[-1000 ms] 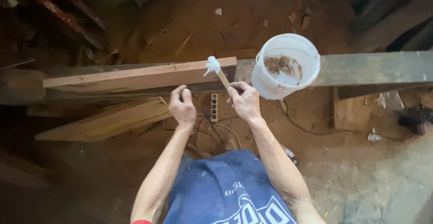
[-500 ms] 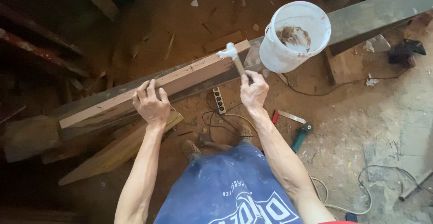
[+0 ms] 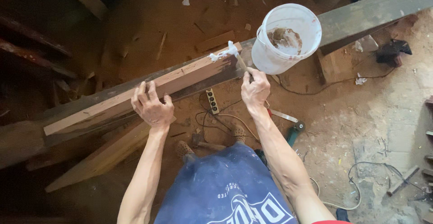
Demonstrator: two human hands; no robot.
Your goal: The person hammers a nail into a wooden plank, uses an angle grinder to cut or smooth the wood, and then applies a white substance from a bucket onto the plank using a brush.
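A reddish wooden plank (image 3: pixel 135 93) lies on a long dark beam (image 3: pixel 361 12). My left hand (image 3: pixel 151 106) presses on the plank's near edge, fingers spread over the top. My right hand (image 3: pixel 255 88) grips the handle of a small brush (image 3: pixel 228 52) whose white, rag-like tip rests on the plank's right end. A white plastic bucket (image 3: pixel 288 36) with brownish residue inside stands on the beam just right of the brush.
A power strip (image 3: pixel 211 102) and tangled cables lie on the dusty floor below the beam. A hand saw with a teal handle (image 3: pixel 293 129) lies by my right forearm. Loose planks (image 3: pixel 103 156) lean at lower left. Scrap wood and debris are scattered around.
My view has tilted and drawn closer. My left hand slid left along the plank. The brush tip stays at the plank's right end.
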